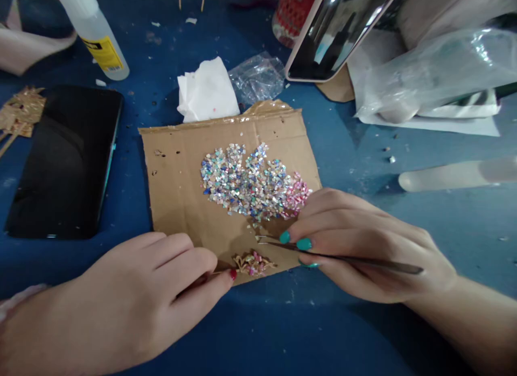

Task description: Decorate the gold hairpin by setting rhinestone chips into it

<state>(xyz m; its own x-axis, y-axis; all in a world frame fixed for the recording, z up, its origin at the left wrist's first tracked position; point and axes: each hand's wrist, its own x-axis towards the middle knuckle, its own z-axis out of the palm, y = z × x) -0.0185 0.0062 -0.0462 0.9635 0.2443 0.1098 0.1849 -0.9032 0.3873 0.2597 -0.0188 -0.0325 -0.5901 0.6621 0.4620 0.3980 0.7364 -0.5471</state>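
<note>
My left hand [157, 295] is closed in a pinch at the lower left. It grips the thin stem of a small gold-coloured ornament [253, 263] set with pink chips. Tweezers [363, 262] lie in the closed fingers of my right hand [375, 241], their tips pointing left just above the ornament. Whether a chip sits between the tips is too small to tell. Beneath both lies a piece of cardboard [177, 198], bearing a spread of shiny blue and white chips [242, 182]. A patch of pink chips [298, 192] borders my right knuckles.
A dark phone [64, 166] lies at left, below a bottle with a yellow label [103, 50]. White paper [208, 90] and clear plastic wrap [258, 77] touch or border the cardboard's far edge. Another phone [339, 31] leans behind; a whitish tube [452, 174] lies right.
</note>
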